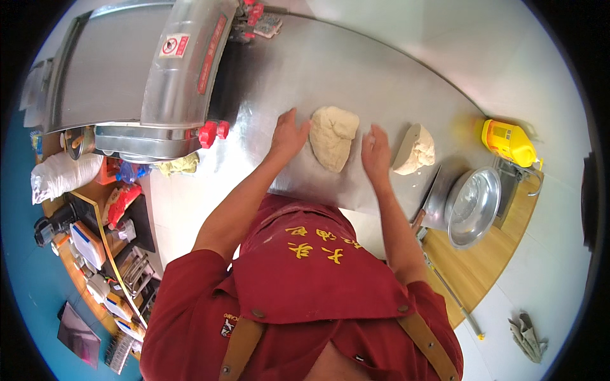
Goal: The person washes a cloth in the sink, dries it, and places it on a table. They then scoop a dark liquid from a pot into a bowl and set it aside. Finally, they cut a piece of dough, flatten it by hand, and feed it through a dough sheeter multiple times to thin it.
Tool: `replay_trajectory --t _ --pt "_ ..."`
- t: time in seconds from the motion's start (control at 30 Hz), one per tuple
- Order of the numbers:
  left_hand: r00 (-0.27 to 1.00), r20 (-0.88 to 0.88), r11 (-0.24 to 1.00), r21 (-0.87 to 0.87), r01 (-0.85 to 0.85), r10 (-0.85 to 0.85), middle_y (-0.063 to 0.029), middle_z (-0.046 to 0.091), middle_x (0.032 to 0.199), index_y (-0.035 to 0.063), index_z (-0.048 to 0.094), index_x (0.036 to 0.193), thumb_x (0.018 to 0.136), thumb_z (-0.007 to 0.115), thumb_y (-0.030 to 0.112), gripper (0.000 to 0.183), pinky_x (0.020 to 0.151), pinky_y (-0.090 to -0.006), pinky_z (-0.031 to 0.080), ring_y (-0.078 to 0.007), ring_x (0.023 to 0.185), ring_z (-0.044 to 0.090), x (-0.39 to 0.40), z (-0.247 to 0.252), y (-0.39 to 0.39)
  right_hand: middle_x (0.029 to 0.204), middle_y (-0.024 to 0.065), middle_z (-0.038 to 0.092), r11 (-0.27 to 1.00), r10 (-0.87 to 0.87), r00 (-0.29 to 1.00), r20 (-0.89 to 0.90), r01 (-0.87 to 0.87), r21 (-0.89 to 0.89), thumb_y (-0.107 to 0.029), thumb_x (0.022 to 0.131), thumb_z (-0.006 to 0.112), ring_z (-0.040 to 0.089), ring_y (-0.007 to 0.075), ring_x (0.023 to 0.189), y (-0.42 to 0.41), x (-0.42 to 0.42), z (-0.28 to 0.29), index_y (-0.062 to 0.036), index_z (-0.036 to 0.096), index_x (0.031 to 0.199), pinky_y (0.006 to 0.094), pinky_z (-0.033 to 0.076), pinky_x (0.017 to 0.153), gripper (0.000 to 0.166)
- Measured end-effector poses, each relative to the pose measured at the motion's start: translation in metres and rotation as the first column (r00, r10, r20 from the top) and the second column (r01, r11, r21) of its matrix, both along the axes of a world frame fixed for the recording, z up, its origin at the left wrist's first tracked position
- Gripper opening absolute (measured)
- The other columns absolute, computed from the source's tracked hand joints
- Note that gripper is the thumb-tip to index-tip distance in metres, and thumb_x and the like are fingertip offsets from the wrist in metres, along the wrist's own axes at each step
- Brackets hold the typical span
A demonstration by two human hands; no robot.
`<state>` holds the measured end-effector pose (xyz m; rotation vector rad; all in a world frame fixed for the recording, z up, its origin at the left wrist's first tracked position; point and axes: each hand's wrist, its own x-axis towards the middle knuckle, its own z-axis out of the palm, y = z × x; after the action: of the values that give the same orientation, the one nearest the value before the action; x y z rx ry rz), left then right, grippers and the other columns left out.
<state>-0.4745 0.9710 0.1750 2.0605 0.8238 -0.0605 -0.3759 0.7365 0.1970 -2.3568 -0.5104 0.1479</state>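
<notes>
A lump of pale dough [333, 138] lies on the stainless steel worktop [305, 62] in front of me, with a fold across its top. To its left is my left hand [289, 135], fingers apart and thumb close to the dough's edge; whether they touch, I cannot tell. My right hand [375, 153] is apart from the lump on its right side, slightly blurred and holding nothing. Beyond that hand sits a second dough piece [414, 150], with a smooth side and a torn, rough side. A few crumbs lie near it.
On the left stands a steel dough-rolling machine [181, 71] with red knobs [208, 135]. To the right are a wooden-handled knife [426, 197], a steel bowl [474, 207] and a yellow plastic jug [509, 143] by the wall. Shelves at lower left hold a white sack [66, 174].
</notes>
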Motion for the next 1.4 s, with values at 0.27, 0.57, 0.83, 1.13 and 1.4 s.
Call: replay_trajectory --t 0.27,0.57,0.83,1.13,1.4 --pt "0.998 -0.015 0.873 -0.484 -0.064 0.065 -0.0288 0.059 0.126 -0.01 0.039 0.14 0.083 0.076 0.035 0.081 0.103 -0.0465 0.046 -0.0434 0.118 0.058 -0.02 -0.025 -0.079 0.119 0.0235 0.065 0.842 0.401 0.892 -0.211 -0.449 -0.299 -0.035 0.099 0.048 0.059 0.0439 0.113 0.093 0.059 0.002 -0.0071 0.06 0.13 0.0494 0.048 0.097 0.043" --pt "0.967 0.186 0.984 0.077 0.162 -0.174 -0.0222 0.047 0.145 -0.0002 0.046 0.143 0.085 0.074 0.024 0.068 0.113 -0.0436 0.035 -0.0373 0.135 0.045 0.035 0.0 -0.019 0.106 0.0311 0.064 0.949 -0.014 0.938 -0.347 -0.097 -0.301 -0.029 0.097 0.056 0.057 0.0468 0.112 -0.005 0.025 0.007 0.0047 0.064 0.107 0.0537 0.047 0.092 0.036" --pt "0.761 0.238 0.727 0.556 0.403 -0.604 -0.0075 0.042 0.154 0.016 0.053 0.142 0.086 0.068 0.026 0.059 0.116 -0.059 0.022 -0.0273 0.146 0.032 0.008 0.014 -0.084 0.132 0.0325 0.053 0.986 -0.146 0.984 0.106 0.153 -0.065 -0.022 0.096 0.055 0.046 0.0473 0.127 0.037 0.046 -0.043 0.0092 0.056 0.125 0.051 0.038 0.108 0.043" --pt "0.698 0.093 0.611 0.574 0.545 -0.71 -0.0024 0.039 0.157 0.0157 0.054 0.141 0.088 0.063 0.025 0.054 0.117 -0.056 0.021 -0.023 0.147 0.031 -0.017 -0.014 -0.077 0.148 0.0246 0.038 0.952 -0.055 0.964 0.26 0.129 -0.276 -0.023 0.094 0.052 0.034 0.0432 0.14 0.046 0.047 -0.073 -0.0057 0.06 0.127 0.0593 0.025 0.114 0.038" --pt "0.689 0.09 0.632 0.498 0.594 -0.719 -0.0015 0.038 0.158 0.013 0.056 0.139 0.085 0.061 0.017 0.054 0.118 -0.0523 0.022 -0.022 0.147 0.032 -0.044 -0.022 -0.072 0.15 0.0217 0.037 0.939 -0.02 0.957 0.291 0.117 -0.322 -0.022 0.092 0.053 0.031 0.0428 0.141 0.046 0.073 -0.075 -0.0069 0.059 0.129 0.0605 0.022 0.115 0.04"
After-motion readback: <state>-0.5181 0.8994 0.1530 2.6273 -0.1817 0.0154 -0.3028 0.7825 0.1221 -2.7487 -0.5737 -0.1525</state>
